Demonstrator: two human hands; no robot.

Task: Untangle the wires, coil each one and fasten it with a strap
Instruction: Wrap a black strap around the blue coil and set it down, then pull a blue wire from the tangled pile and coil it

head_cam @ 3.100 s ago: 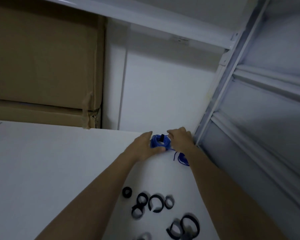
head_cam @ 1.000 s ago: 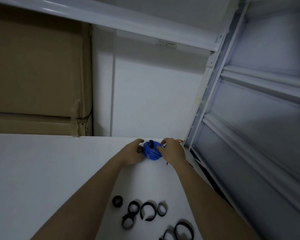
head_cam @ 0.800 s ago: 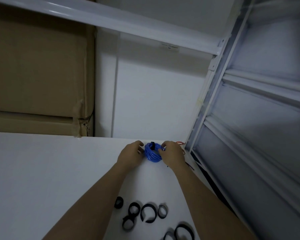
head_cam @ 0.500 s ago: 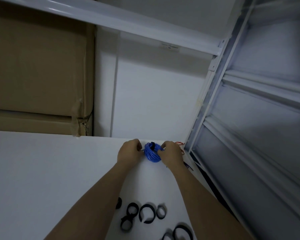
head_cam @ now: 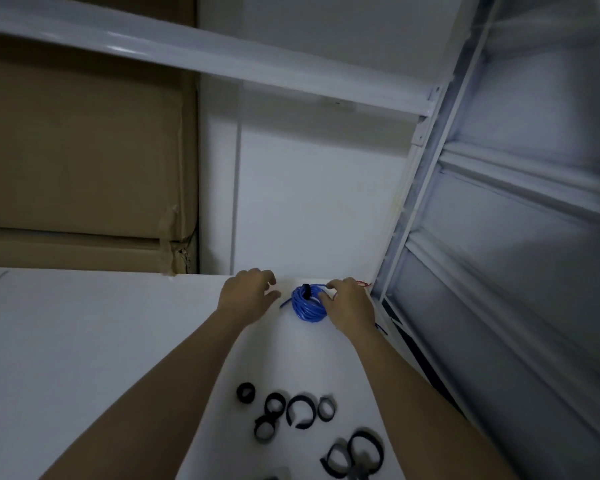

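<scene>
Blue wire, wound into a small coil with a black strap round its top, lies on the white table near the far right corner. The person's right hand touches the coil with bent fingers, and the left hand hovers just beside it, loose and holding nothing. Closer to the person, more black straps lie curled on the table, and brown cardboard boxes stand behind it.

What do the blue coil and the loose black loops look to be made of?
Blue coiled wire: glossy plastic insulation, going by its sheen. Loose black curled straps: matte, flat bands holding their curl, likely fabric hook-and-loop, though too blurred to confirm.
</scene>
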